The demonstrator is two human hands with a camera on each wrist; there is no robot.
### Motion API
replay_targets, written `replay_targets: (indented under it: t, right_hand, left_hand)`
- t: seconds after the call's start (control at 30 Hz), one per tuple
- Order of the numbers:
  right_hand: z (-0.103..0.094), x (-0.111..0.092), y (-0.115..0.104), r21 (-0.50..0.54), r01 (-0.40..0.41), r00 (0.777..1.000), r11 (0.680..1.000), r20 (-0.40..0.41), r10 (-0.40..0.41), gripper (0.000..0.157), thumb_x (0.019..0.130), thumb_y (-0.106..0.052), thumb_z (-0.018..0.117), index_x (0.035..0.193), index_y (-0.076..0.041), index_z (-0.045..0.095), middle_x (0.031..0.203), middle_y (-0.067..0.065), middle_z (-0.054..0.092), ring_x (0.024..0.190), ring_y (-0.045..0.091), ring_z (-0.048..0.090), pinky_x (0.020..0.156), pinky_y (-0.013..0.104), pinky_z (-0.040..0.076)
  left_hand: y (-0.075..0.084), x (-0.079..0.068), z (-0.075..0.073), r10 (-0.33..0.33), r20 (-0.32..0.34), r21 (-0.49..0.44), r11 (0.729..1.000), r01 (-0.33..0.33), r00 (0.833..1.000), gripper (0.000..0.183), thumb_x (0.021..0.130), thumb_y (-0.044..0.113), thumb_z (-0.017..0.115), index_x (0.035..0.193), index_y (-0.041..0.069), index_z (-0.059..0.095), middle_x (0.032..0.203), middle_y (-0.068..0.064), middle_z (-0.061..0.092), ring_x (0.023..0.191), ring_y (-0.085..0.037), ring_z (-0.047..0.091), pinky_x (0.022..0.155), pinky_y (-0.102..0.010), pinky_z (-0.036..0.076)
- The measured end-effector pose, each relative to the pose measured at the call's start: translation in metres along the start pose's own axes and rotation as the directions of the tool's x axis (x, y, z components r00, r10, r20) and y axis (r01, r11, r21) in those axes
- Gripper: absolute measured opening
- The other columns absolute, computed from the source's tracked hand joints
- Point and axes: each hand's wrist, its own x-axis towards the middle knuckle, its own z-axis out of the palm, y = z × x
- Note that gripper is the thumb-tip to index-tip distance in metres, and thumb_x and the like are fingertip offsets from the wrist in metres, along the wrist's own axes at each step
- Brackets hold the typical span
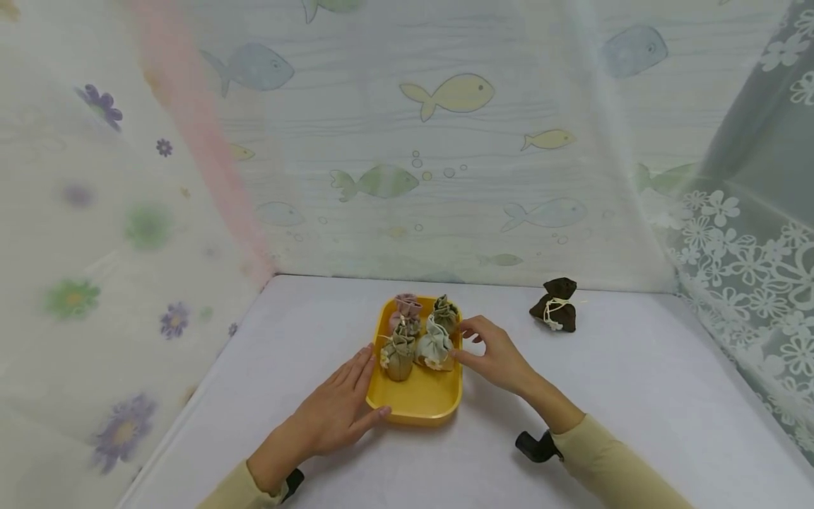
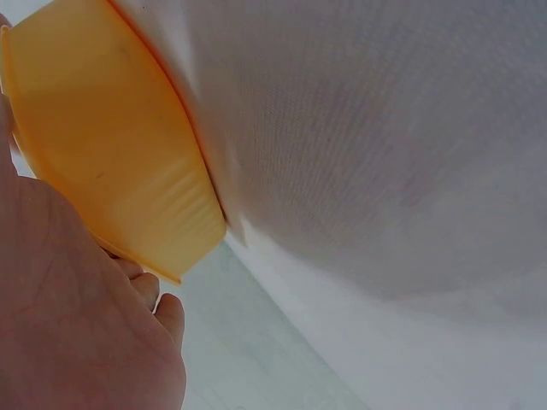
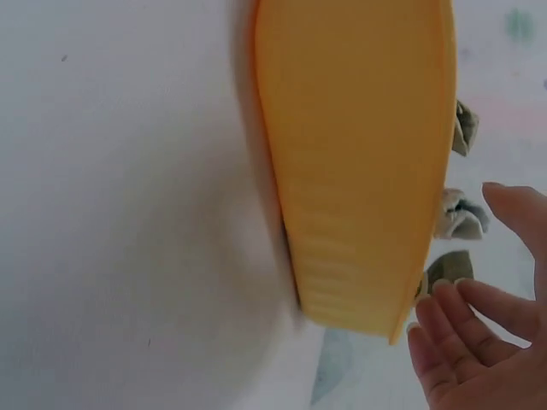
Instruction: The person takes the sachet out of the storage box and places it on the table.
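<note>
A yellow tray [image 1: 416, 403] holds several small cloth drawstring pouches: a pink pouch [image 1: 408, 308] and a dark green pouch [image 1: 445, 314] at the back, an olive pouch [image 1: 400, 359] and a pale blue-grey pouch [image 1: 434, 348] before them. My left hand [image 1: 333, 404] lies along the tray's left side with straight fingers, its thumb at the near left corner. At the right rim, my right hand [image 1: 499, 357] has its thumb and fingers spread apart beside the pale pouch. In the right wrist view, the right fingers [image 3: 461, 329] are loosely bent and hold nothing.
A dark brown pouch [image 1: 556, 307] with a cream tie lies on the white table [image 1: 305, 311], to the back right of the tray. Curtains printed with fish and flowers [image 1: 381, 233] hang behind and at both sides.
</note>
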Motion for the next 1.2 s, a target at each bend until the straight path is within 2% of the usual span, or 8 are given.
replay_targets:
  t: [0.2,0.33,0.43,0.6,0.77,0.93,1.1,1.2]
  right_hand:
    - [0.014,0.01,-0.005,0.002,-0.004,1.0,1.0,0.005,0.004,0.04,0.091,-0.021,0.08,0.124,-0.003,0.065,0.109,0.009,0.066,0.099,0.028,0.061,0.087,0.053,0.055]
    - [0.021,0.016,-0.007,-0.031,-0.05,0.999,0.998,0.01,0.051,0.043,0.091,-0.024,0.079,0.126,-0.003,0.066,0.106,0.005,0.064,0.095,0.026,0.059,0.079,0.042,0.054]
    - [0.025,0.019,-0.007,-0.042,-0.096,0.995,0.994,0.012,0.097,0.044,0.091,-0.024,0.079,0.127,-0.004,0.066,0.113,0.005,0.066,0.1,0.025,0.06,0.084,0.038,0.054]
    - [0.03,0.023,-0.006,-0.06,-0.12,0.993,0.991,0.014,0.121,0.039,0.091,-0.023,0.08,0.123,-0.004,0.069,0.116,0.007,0.067,0.107,0.022,0.062,0.095,0.043,0.054]
    - [0.032,0.025,-0.005,-0.073,-0.112,0.994,0.991,0.002,0.112,0.023,0.091,-0.017,0.079,0.11,-0.006,0.073,0.103,0.003,0.066,0.094,0.018,0.059,0.082,0.035,0.053]
    - [0.03,0.026,-0.003,-0.05,-0.105,0.994,0.993,0.003,0.105,0.009,0.093,-0.016,0.077,0.097,-0.009,0.072,0.091,0.001,0.061,0.081,0.017,0.051,0.067,0.029,0.043]
    - [0.027,0.024,-0.003,-0.022,-0.067,0.998,0.998,-0.007,0.066,0.01,0.094,-0.016,0.075,0.089,-0.011,0.069,0.082,-0.001,0.055,0.074,0.018,0.048,0.061,0.027,0.038]
    - [0.023,0.023,-0.007,-0.006,-0.044,0.999,0.999,-0.024,0.044,0.01,0.094,-0.015,0.075,0.087,-0.013,0.068,0.083,-0.001,0.056,0.073,0.017,0.048,0.06,0.027,0.039]
  left_hand:
    - [0.001,0.0,0.0,-0.006,0.002,0.006,1.0,0.006,1.0,0.094,0.103,0.069,0.034,0.164,0.003,0.009,0.172,-0.011,0.001,0.159,-0.022,0.003,0.127,-0.045,0.016]
    - [0.0,0.001,0.0,-0.012,0.008,0.006,1.0,0.012,1.0,0.094,0.102,0.07,0.034,0.164,0.004,0.008,0.173,-0.009,-0.001,0.158,-0.021,0.002,0.127,-0.044,0.015]
    - [-0.001,0.002,0.001,-0.013,0.011,0.005,1.0,0.013,1.0,0.095,0.102,0.071,0.033,0.165,0.005,0.007,0.173,-0.008,-0.002,0.158,-0.02,0.001,0.127,-0.043,0.015]
    - [-0.001,0.002,0.002,-0.015,0.017,0.005,1.0,0.015,1.0,0.096,0.101,0.072,0.032,0.165,0.006,0.006,0.173,-0.007,-0.003,0.158,-0.019,0.0,0.127,-0.042,0.014]
    - [-0.001,0.001,0.003,-0.011,0.006,0.011,1.0,0.011,1.0,0.095,0.101,0.071,0.032,0.165,0.005,0.006,0.173,-0.008,-0.003,0.158,-0.02,0.0,0.127,-0.043,0.015]
    - [-0.001,0.003,0.002,-0.013,0.009,0.018,1.0,0.013,1.0,0.096,0.101,0.073,0.029,0.165,0.006,0.006,0.173,-0.008,-0.003,0.158,-0.019,0.0,0.127,-0.042,0.014]
    - [-0.001,0.003,0.003,-0.016,0.015,0.021,1.0,0.015,1.0,0.096,0.101,0.074,0.027,0.165,0.005,0.006,0.173,-0.009,-0.002,0.158,-0.02,0.0,0.127,-0.042,0.014]
    - [-0.001,0.002,0.003,-0.017,0.013,0.031,0.999,0.016,1.0,0.097,0.1,0.075,0.026,0.165,0.005,0.006,0.173,-0.009,-0.001,0.158,-0.02,0.001,0.127,-0.042,0.014]
